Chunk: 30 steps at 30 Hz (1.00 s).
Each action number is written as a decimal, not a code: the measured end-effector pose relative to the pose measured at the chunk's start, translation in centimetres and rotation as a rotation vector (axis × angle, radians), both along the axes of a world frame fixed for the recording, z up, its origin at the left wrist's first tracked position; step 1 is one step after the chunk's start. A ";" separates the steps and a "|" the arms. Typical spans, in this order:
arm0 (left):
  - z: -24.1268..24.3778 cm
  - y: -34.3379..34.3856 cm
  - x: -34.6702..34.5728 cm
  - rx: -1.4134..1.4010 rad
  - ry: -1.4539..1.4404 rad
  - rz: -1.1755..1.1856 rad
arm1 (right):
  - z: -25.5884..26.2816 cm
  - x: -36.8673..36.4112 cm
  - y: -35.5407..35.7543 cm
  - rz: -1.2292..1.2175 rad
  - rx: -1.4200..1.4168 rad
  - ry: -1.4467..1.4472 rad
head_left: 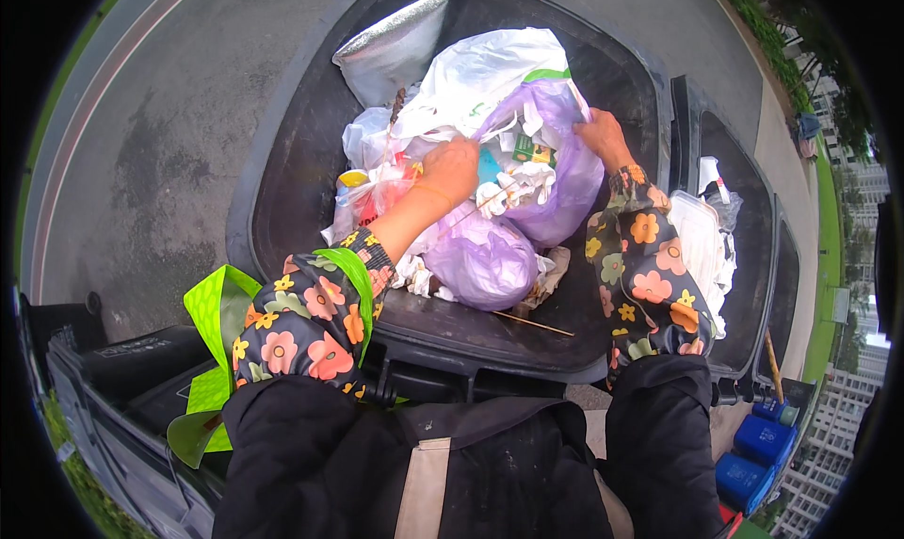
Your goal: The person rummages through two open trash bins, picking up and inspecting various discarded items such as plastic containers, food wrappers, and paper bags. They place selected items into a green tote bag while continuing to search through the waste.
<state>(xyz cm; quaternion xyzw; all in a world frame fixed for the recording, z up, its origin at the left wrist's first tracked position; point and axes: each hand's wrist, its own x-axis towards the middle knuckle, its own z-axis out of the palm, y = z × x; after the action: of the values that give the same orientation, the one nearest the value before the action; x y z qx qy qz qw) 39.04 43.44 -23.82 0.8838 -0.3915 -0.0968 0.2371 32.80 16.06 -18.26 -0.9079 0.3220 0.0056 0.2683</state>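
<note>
Both my hands reach into a black wheeled waste bin point(296, 158) filled with bagged rubbish. My left hand point(452, 165) is closed on the near-left rim of a thin purple plastic bag point(568, 193). On the far right of that bag's mouth, my right hand point(604, 139) grips the edge, so the mouth is spread. Inside it show crumpled white tissues point(530, 184) and a small green carton point(533, 150). A white plastic bag point(487, 73) lies behind, and a knotted purple bag point(484, 260) in front. From my left forearm hangs a bright green bag point(219, 313).
A silver insulated pouch point(395, 45) leans in the bin's far left corner. Thin wooden skewers point(533, 323) stick out among the rubbish. To the right stands another open bin with a clear plastic food container point(692, 228). Blue bins point(763, 440) are at lower right, dark bins point(141, 369) at left.
</note>
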 end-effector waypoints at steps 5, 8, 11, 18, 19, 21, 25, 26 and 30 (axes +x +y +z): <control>0.1 0.1 2.3 -0.313 0.844 0.123 | 4.0 -1.1 2.2 0.165 0.604 0.008; 2.4 -1.0 0.8 -0.735 0.806 0.062 | 5.9 -3.2 2.6 0.226 0.999 -0.043; 5.0 -1.7 0.6 -0.724 0.989 -0.007 | 5.7 -5.0 2.5 0.169 1.095 -0.054; 3.1 -1.5 -0.4 -0.527 1.182 0.280 | 2.0 -5.1 7.0 0.135 0.600 0.184; 3.1 -1.6 -0.5 -0.614 1.261 0.314 | 1.8 -5.4 6.2 0.185 0.573 0.172; 3.2 -1.3 -0.6 -0.665 1.353 0.250 | 1.8 -5.2 5.7 0.242 0.562 0.189; 4.6 -1.2 -1.0 -0.538 1.427 0.040 | 3.2 -5.4 5.7 0.303 0.518 0.184; 4.9 -1.3 -1.1 -0.570 1.419 0.058 | 3.1 -5.2 4.8 0.306 0.443 0.191; 0.3 -1.7 2.4 -0.798 1.047 0.383 | 4.5 -4.5 0.8 0.074 -0.384 0.089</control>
<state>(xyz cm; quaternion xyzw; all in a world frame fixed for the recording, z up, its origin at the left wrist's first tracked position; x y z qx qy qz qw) 41.48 41.77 -23.48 0.6193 -0.0676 -0.3159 0.7156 28.29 16.89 -13.73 -0.9524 0.2953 -0.0058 0.0752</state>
